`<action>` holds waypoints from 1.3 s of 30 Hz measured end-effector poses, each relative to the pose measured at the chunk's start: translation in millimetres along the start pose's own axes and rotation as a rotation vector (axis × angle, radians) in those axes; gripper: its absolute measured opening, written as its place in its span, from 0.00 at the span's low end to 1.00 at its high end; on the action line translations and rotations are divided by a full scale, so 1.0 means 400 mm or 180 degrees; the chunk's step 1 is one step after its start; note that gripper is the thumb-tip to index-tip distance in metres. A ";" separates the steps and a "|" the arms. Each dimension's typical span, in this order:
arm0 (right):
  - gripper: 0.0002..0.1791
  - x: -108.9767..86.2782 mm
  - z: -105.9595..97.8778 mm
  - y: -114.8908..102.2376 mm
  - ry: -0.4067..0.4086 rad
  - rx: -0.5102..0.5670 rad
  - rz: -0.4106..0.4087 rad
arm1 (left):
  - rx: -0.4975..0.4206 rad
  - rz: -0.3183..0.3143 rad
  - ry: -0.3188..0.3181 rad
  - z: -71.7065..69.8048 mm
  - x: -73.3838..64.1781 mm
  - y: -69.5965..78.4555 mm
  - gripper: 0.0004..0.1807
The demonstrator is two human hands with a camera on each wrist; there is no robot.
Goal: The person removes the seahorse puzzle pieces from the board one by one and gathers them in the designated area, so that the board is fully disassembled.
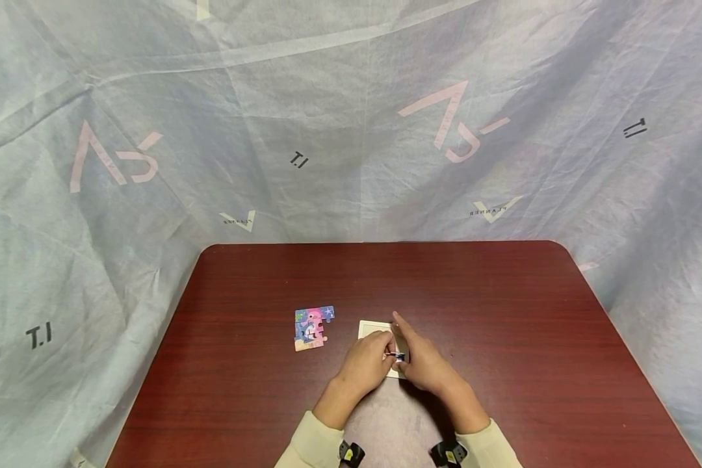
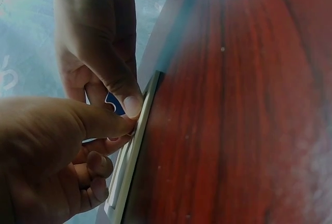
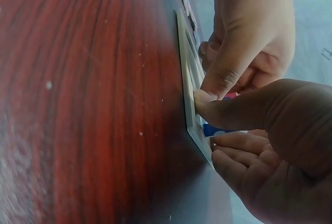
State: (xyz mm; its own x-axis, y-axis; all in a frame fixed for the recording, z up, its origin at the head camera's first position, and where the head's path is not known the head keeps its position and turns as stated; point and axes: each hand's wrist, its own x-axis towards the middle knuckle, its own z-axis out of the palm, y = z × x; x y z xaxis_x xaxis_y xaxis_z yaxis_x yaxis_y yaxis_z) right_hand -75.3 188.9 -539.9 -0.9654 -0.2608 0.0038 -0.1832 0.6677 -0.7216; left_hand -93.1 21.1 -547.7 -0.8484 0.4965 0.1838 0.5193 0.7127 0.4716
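Observation:
My left hand and right hand meet over a pale, shallow rectangular tray on the table. Between their thumbs and fingers is a small jigsaw puzzle piece, mostly covered. Its dark blue part shows by the right thumb in the left wrist view, and a blue edge appears under the thumbs in the right wrist view. A bit of pink shows beside the left fingers. Both hands pinch here; whether it is one piece or two joined, I cannot tell. The right index finger points forward along the tray.
A partly joined jigsaw section, blue and pink with a sandy lower edge, lies flat to the left of the tray. The dark red wooden table has rounded far corners. Grey printed cloth hangs behind and at both sides.

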 end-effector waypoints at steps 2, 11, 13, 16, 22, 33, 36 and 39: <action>0.57 0.000 0.001 0.001 -0.0003 0.0002 0.0009 | 0.0024 0.0004 -0.0007 0.000 -0.001 0.000 0.07; 0.57 0.002 -0.002 0.001 -0.0059 0.0001 -0.0017 | 0.0097 0.0078 0.0043 -0.003 0.000 0.000 0.05; 0.57 0.002 -0.004 0.001 -0.0068 -0.0002 -0.0003 | 0.0091 0.0101 0.0065 -0.006 0.002 0.000 0.04; 0.57 0.001 -0.005 0.002 -0.0070 -0.0027 0.0014 | 0.0080 0.0120 0.0076 -0.010 0.003 0.002 0.03; 0.58 0.003 -0.007 0.003 -0.0089 -0.0024 -0.0033 | 0.0115 0.0104 0.0089 -0.012 0.002 0.002 0.02; 0.58 0.005 -0.009 -0.001 -0.0151 0.0023 0.0009 | 0.0195 0.0005 0.0064 -0.013 0.001 0.005 0.04; 0.58 0.004 -0.007 0.000 -0.0140 0.0013 -0.0016 | 0.0167 -0.0033 0.0091 -0.012 0.002 0.004 0.06; 0.58 0.004 -0.006 0.001 -0.0123 0.0006 -0.0055 | 0.0235 -0.0032 0.0080 -0.010 0.004 0.005 0.06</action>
State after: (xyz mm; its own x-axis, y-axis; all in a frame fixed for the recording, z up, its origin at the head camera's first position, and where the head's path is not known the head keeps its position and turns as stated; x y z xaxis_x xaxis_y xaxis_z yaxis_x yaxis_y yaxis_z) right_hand -77.4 190.4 -538.5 -0.9542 -0.2991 -0.0105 -0.1994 0.6614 -0.7230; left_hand -94.1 21.2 -542.9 -0.8554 0.4772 0.2016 0.5162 0.7527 0.4087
